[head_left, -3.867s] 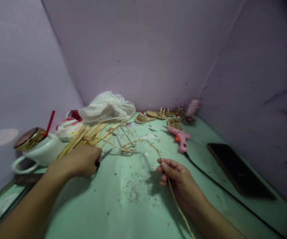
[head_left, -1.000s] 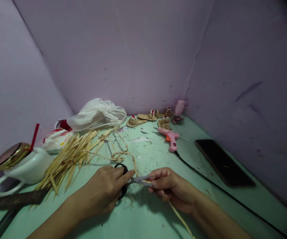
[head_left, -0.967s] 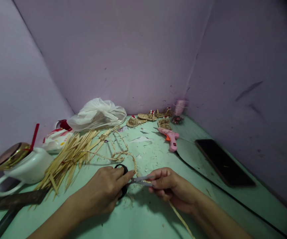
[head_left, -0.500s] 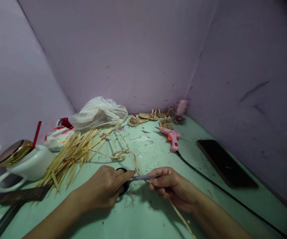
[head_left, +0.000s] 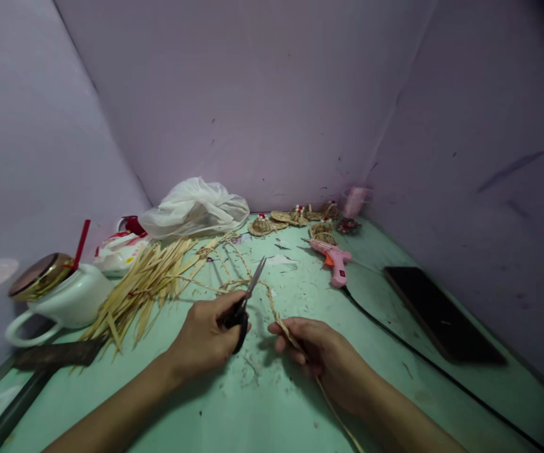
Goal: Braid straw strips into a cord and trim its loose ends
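Observation:
My left hand [head_left: 208, 336] is closed round the black handles of a pair of scissors [head_left: 247, 301], whose closed blades point up and away. My right hand [head_left: 316, 352] pinches a braided straw cord [head_left: 278, 318] just to the right of the scissors. The cord runs from a loose tangle [head_left: 234, 284] on the green tabletop, through my fingers, and down along my forearm. A bundle of flat straw strips [head_left: 144, 286] lies to the left of the tangle.
A white teapot with a gold lid [head_left: 57, 296] stands far left, beside a dark blade [head_left: 55, 353]. A white plastic bag [head_left: 195, 211] and small woven straw pieces [head_left: 295, 220] sit at the back. A pink glue gun [head_left: 334, 259] with black cable and a dark phone [head_left: 441, 314] lie right.
The scissors lay across the cord at my right fingers a moment ago; now my left hand has swung the blades up and away. My right hand shifted slightly left along the cord.

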`<state>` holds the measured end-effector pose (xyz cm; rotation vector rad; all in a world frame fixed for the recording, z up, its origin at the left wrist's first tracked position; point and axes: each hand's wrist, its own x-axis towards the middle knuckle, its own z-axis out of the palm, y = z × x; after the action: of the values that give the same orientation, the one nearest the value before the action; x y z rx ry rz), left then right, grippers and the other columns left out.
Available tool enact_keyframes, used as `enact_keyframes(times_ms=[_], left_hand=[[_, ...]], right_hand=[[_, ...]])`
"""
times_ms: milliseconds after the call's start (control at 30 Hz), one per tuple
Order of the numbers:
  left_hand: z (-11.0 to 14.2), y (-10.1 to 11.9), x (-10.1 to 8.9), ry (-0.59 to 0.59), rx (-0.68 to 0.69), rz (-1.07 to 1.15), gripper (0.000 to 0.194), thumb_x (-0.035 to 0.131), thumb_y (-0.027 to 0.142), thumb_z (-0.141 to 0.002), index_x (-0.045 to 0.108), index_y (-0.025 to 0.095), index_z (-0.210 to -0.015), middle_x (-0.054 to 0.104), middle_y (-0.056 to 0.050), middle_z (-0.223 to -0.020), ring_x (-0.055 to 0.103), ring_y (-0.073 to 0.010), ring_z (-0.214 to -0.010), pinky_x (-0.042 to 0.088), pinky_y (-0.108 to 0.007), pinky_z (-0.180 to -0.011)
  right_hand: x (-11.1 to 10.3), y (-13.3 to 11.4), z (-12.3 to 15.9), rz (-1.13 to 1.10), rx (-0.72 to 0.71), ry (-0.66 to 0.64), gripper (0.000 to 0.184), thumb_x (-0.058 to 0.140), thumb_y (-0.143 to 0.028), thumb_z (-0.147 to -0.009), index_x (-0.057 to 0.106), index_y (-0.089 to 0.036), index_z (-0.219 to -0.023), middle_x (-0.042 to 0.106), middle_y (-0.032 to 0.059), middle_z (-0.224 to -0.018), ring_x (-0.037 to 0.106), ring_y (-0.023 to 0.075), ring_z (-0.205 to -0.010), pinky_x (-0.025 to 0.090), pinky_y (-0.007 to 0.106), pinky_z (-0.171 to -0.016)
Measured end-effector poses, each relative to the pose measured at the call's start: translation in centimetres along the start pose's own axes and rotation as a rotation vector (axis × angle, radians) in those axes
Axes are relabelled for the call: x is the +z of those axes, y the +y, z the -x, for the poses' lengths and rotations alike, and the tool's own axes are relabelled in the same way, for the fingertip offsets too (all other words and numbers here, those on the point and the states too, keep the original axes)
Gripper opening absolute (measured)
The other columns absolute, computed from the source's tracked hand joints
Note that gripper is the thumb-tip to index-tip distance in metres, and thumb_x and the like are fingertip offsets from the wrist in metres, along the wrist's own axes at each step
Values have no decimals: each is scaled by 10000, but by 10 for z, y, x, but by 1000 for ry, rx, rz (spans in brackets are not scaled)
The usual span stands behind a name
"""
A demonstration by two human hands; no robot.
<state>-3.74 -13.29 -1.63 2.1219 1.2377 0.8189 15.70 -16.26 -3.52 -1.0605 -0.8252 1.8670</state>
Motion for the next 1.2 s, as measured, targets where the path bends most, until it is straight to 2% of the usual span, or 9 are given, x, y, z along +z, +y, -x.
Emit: enact_keyframes(times_ms=[100, 300, 500, 633, 867, 1000, 1200], left_hand=[[2, -3, 2, 1, 63, -100, 364, 499, 141, -706, 561, 189, -1062, 631, 25, -749, 536, -87, -607, 420, -182, -577], [3, -7, 1, -21, 264, -418, 465, 504, 178, -646, 510, 203, -1109, 639, -29, -903, 586, -178, -783, 437, -290, -698], [2, -4, 0, -108, 380, -642, 539, 501, 209, -633, 470, 159, -1168, 577, -96, -912, 522, -235, -823, 390, -393, -730], [1, -3, -2, -134, 415, -685, 548, 505, 197, -647, 459, 141, -1190, 550, -117, -962, 499, -248, -869, 370, -415, -762], [2, -14, -5, -142, 474, -688, 542, 488, 177, -677, 429, 151, -1215, 551, -93, -909, 500, -218, -786, 373, -378, -701], [1, -18, -8, -161, 523, -722, 539, 485, 178, -687, 421, 178, -1222, 544, -84, -896, 498, -207, -756, 376, -356, -664], [-1, -19, -12, -169, 579, -722, 498, 447, 142, -707, 438, 189, -1203, 529, -62, -807, 479, -180, -676, 369, -310, -583]], right_hand=[[0, 1, -1, 62, -56, 33, 289, 606, -361, -698, 685, -108, -814, 538, 20, -641, 278, 39, -444, 116, 202, -388], [3, 1, -3, 78, -97, 106, 318, 721, -352, -558, 695, -138, -792, 480, -26, -550, 336, 56, -458, 225, 205, -421], [2, -1, -3, 96, -72, 167, 283, 707, -293, -550, 700, -136, -785, 485, -30, -514, 319, 50, -429, 169, 211, -413], [-1, 0, -3, 164, -58, 155, 237, 677, -254, -589, 709, -142, -795, 459, -42, -476, 258, 40, -410, 123, 225, -426], [-5, -3, -2, 180, -79, 107, 231, 677, -266, -604, 714, -144, -796, 469, -37, -484, 239, 40, -412, 106, 234, -428], [-7, -6, -1, 147, -68, 102, 223, 693, -263, -579, 715, -132, -758, 489, -31, -475, 261, 39, -414, 108, 232, -429], [-7, -10, 1, 150, -40, 81, 201, 708, -257, -539, 709, -133, -697, 429, -59, -411, 249, 38, -399, 107, 234, -427]])
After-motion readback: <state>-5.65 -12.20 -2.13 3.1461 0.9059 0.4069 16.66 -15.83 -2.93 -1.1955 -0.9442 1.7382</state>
